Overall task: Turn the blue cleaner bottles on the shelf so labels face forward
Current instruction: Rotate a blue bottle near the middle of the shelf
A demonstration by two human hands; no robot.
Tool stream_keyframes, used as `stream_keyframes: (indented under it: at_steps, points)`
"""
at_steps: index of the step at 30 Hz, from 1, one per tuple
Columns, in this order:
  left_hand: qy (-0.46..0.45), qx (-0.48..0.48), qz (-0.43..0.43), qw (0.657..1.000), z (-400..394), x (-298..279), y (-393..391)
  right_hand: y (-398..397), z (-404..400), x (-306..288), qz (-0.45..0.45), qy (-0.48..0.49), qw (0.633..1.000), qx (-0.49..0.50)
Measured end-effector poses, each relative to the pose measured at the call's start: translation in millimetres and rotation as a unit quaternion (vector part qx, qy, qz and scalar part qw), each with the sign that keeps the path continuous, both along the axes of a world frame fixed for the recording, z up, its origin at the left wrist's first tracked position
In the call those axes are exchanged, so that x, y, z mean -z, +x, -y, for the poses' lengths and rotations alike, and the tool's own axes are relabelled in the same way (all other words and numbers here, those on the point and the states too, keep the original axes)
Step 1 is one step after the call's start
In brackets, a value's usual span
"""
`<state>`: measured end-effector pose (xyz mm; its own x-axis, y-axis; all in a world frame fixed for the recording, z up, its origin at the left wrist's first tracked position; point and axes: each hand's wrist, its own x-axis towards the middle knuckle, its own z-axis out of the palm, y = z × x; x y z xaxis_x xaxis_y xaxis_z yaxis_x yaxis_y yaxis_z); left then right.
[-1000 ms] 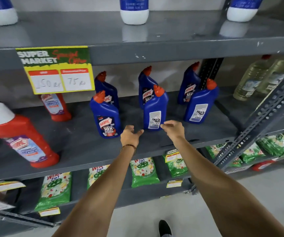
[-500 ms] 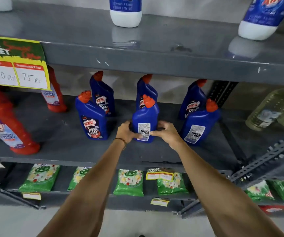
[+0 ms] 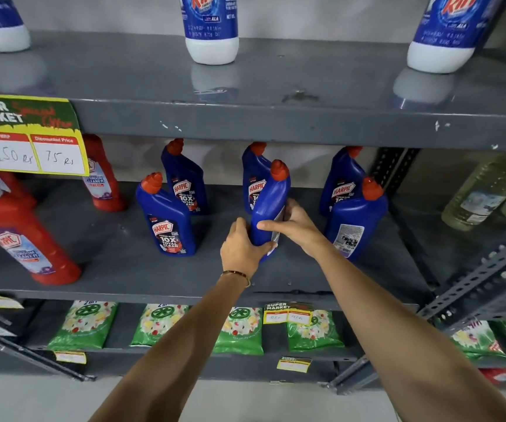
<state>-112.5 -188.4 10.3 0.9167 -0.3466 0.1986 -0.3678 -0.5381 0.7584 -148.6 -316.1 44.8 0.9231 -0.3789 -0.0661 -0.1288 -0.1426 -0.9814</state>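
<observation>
**Middle bottle caught mid-turn on the cleaner shelf**

Grey metal shelving fills the head view, and the middle shelf (image 3: 117, 263) carries six blue Harpic bottles in two rows. Both hands work on the centre front bottle (image 3: 271, 205), which stands near the shelf's front edge. The left hand (image 3: 241, 249) wraps its lower body from the left side, fingers closed around the base. The right hand (image 3: 296, 226) clasps the other side, thumb laid across the front. A two-sided grip like this suits twisting a tall, narrow bottle without tipping it. Only a sliver of white back label shows at its right edge, so it reads as partway round, the front label not yet facing out.

The front left bottle (image 3: 168, 222) and the three behind already show their Harpic labels. The front right bottle (image 3: 355, 223) shows its white barcode panel, so by my judgement it needs turning next. It stands just beside the right wrist, so a careless elbow could knock it.
</observation>
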Motion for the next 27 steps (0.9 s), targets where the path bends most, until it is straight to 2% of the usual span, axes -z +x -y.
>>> stream_keyframes:
  at_steps: [2,4,6,10,11,13,16,20,23,27]
  points:
    - [-0.036,0.056,-0.052,0.996,-8.5,3.6,7.8,-3.3,0.9,-1.6,0.008,-0.018,1.0,0.001]
    - [-0.117,0.13,-0.171,0.97,-20.7,3.9,22.2,-7.0,4.2,-3.1,0.011,-0.021,1.0,-0.008]
    - [-0.172,0.199,-0.301,0.917,-32.3,2.2,35.8,-9.9,7.1,-5.0,0.007,0.004,0.999,-0.033]
    - [-0.196,0.313,-0.487,0.791,-44.2,2.2,47.0,-14.2,6.9,-10.1,0.004,0.108,0.988,-0.107]
    - [-0.189,0.336,-0.508,0.77,-43.9,3.6,47.5,-14.7,6.2,-11.9,0.005,0.124,0.984,-0.124]
    - [-0.178,0.361,-0.518,0.754,-41.7,5.7,47.0,-15.6,5.4,-14.1,0.008,0.142,0.978,-0.155]
    - [-0.157,0.336,-0.503,0.781,-36.0,2.2,43.5,-16.9,6.7,-11.7,0.012,0.17,0.971,-0.166]
    - [-0.105,0.217,-0.414,0.878,-20.4,2.1,34.5,-15.9,8.0,-4.9,0.021,0.2,0.974,-0.103]
    - [-0.116,0.117,-0.348,0.923,-10.2,7.0,28.2,-14.3,10.2,-0.1,0.014,0.16,0.985,-0.062]
    - [-0.083,0.056,-0.25,0.963,-2.9,10.1,25.6,-13.9,14.5,0.8,0.005,0.112,0.993,-0.045]
